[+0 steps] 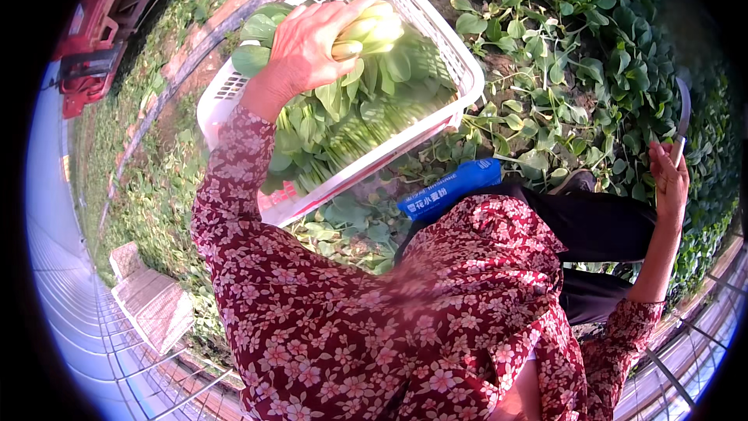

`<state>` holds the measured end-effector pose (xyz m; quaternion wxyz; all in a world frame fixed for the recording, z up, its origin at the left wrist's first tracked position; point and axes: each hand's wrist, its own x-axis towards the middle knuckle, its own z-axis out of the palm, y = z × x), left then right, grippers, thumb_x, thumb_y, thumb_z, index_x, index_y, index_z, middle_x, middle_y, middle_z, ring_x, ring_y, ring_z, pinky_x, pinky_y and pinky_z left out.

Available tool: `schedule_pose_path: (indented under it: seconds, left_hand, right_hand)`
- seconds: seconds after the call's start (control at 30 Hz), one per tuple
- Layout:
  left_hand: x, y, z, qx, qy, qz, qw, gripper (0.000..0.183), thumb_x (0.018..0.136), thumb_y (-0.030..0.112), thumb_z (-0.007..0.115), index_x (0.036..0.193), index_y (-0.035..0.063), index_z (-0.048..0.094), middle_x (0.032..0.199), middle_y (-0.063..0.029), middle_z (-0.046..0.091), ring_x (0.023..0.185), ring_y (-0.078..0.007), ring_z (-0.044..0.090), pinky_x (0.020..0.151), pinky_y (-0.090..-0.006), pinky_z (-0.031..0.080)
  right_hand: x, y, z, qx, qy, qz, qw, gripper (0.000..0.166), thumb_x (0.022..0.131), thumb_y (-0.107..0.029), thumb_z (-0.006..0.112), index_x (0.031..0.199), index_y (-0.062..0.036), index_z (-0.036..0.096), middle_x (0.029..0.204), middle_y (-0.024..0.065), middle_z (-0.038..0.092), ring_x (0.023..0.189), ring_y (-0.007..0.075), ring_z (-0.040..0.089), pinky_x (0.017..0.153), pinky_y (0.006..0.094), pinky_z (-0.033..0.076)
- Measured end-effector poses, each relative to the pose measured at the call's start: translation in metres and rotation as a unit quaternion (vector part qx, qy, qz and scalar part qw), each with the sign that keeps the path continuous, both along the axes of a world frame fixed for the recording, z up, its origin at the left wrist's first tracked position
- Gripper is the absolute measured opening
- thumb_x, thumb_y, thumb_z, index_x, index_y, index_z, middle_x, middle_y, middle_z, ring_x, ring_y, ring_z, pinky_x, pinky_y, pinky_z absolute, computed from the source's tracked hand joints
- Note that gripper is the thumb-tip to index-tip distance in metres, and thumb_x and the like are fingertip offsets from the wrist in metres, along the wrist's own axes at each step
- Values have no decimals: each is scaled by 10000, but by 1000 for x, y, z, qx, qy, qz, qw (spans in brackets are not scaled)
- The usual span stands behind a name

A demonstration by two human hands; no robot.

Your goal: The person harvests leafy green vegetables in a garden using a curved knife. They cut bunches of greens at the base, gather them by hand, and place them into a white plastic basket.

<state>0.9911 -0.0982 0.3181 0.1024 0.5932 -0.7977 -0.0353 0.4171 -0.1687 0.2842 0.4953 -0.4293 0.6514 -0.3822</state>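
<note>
My left hand (310,49) grips a bunch of leafy greens (371,29) by its pale stem ends, above a white plastic crate (473,79). More greens (362,123) with long green stems lie inside the crate, leaves and stalks packed together. Out at the far right, my right hand (668,172) holds a sickle (684,105) by its light handle, with the curved blade pointing up and away from the crate. A blue printed bag (453,187) lies by my dark trouser leg, just beside the crate's lower right side.
Growing leafy plants (613,70) cover the ground at the right, with cut leaves (520,111) scattered beside the crate. A dark hose or strip (175,79) runs along the left. A red vehicle (96,41) stands at upper left, and pale crates or boxes (153,304) at lower left.
</note>
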Motion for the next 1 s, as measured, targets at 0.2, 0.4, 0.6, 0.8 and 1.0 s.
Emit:
schedule_pose_path:
  seconds: [0.2, 0.4, 0.6, 0.8, 1.0]
  left_hand:
    - [7, -34, -79, -184, -224, -193, 937, 541, 716, 54, 527, 1228, 225, 492, 1152, -205, 502, 932, -263, 530, 788, -342, 434]
    - [7, -55, -152, -116, -228, -274, 927, 593, 800, 95, 463, 1356, 266, 349, 1254, -163, 472, 1103, -276, 499, 953, -355, 384]
    - [7, -75, -213, 58, -335, -254, 906, 736, 798, 81, 501, 1420, 242, 141, 1451, -48, 235, 1321, -247, 253, 1101, -408, 172]
    - [27, -72, -267, 130, -358, -257, 888, 585, 894, 210, 358, 1424, 263, 116, 1476, -56, 164, 1332, -278, 223, 1096, -484, 116]
    - [8, -60, -270, 158, -419, -233, 863, 819, 794, 219, 569, 1434, 202, 59, 1490, -109, 43, 1371, -289, 56, 1106, -466, 54]
  right_hand:
    - [-30, 11, 4, -3, -28, -69, 997, 223, 816, -127, 639, 1019, -77, 560, 993, 61, 641, 833, 80, 591, 661, 205, 446]
    - [-62, 28, 5, -11, -26, -142, 989, 208, 830, -100, 620, 1025, -63, 555, 966, 66, 645, 815, 89, 598, 636, 185, 444]
    - [-91, 58, 1, 5, 4, -187, 982, 244, 817, -130, 637, 1039, -76, 553, 967, 56, 649, 826, 87, 597, 660, 195, 434]
    - [-102, 82, 7, 7, -20, -215, 976, 300, 803, -137, 644, 1080, -76, 546, 1027, 63, 625, 890, 101, 581, 689, 200, 419]
    - [-128, 100, 20, 16, 16, -258, 966, 359, 798, -112, 644, 1115, -32, 496, 1040, 96, 620, 875, 108, 587, 626, 183, 412]
